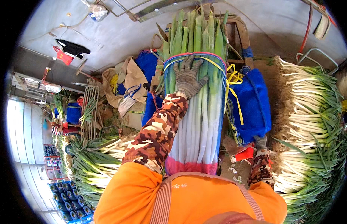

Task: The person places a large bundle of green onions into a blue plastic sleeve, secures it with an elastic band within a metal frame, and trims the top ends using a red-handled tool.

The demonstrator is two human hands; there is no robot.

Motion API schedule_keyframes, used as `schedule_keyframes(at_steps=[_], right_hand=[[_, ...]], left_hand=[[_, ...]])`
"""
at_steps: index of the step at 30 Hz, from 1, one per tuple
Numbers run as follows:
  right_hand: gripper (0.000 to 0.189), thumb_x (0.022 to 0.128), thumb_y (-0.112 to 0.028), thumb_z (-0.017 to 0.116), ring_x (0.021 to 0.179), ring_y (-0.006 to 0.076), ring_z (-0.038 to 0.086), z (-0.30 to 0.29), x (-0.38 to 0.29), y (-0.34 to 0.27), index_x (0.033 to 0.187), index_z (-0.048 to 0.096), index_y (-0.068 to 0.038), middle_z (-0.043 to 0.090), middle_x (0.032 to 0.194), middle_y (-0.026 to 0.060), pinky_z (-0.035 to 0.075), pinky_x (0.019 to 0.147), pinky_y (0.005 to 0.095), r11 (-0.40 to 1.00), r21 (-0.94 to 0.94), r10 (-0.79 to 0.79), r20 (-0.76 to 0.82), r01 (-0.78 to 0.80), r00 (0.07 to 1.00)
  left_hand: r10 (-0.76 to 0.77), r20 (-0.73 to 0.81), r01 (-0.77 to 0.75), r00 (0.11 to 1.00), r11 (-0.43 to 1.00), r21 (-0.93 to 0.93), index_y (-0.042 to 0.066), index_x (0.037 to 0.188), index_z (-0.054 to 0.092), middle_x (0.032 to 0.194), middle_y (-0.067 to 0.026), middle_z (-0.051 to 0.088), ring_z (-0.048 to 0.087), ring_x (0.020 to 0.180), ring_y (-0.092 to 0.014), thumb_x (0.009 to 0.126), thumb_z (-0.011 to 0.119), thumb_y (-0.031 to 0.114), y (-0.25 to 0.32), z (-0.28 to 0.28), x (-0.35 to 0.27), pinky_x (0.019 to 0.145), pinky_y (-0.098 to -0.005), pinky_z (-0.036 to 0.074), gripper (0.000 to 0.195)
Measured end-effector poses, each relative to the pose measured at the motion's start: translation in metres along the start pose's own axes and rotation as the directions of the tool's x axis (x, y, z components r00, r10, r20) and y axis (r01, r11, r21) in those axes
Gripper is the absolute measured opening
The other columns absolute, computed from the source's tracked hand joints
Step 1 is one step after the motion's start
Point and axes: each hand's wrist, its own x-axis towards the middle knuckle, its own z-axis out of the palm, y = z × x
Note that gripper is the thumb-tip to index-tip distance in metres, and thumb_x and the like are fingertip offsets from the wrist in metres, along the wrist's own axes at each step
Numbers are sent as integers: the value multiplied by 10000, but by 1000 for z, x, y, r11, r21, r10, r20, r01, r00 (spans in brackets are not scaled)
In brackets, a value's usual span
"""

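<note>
A large bundle of green onions (200, 117) in a clear plastic bag with a pink bottom lies before me, its green tops sticking out past the bag's rim. My left hand (190, 75), in a grey knit glove, rests with spread fingers on the upper part of the bundle. Yellow ties (234, 79) hang at the bag's right edge. Beside them is a blue cloth-wrapped pad (250, 106) on the frame's side. My right hand (260, 142), also gloved, is at the lower edge of this pad, mostly hidden; its fingers and whatever they hold cannot be made out.
Long rows of green onions (310, 117) lie on the right; another pile (98, 165) is on the left. A metal rack (89, 114) and brown sacking (131, 81) stand left of the frame. Farther left are a person (60, 129) and blue crates (70, 198). A wall runs behind.
</note>
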Motion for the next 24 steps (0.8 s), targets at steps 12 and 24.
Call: schedule_keyframes(at_steps=[12, 24], right_hand=[[527, 624, -123, 806, 878, 258, 613, -1, -3, -9, 1096, 597, -17, 647, 1030, 95, 493, 803, 392, 998, -53, 23, -11, -24, 1000], [462, 691, -117, 757, 846, 250, 603, -6, -16, -13, 1111, 588, -24, 641, 1026, 89, 482, 766, 377, 993, -106, 50, 30, -47, 998]], left_hand=[[14, 12, -13, 1000, 999, -29, 194, 1334, 431, 1411, -116, 352, 278, 1323, -308, 733, 633, 489, -1, 7, 2, 1086, -523, 99, 699], [24, -10, -25, 1000, 998, -60, 191, 1320, 447, 1396, -114, 365, 279, 1321, -287, 697, 675, 440, -6, 16, 1, 1085, -515, 89, 709]])
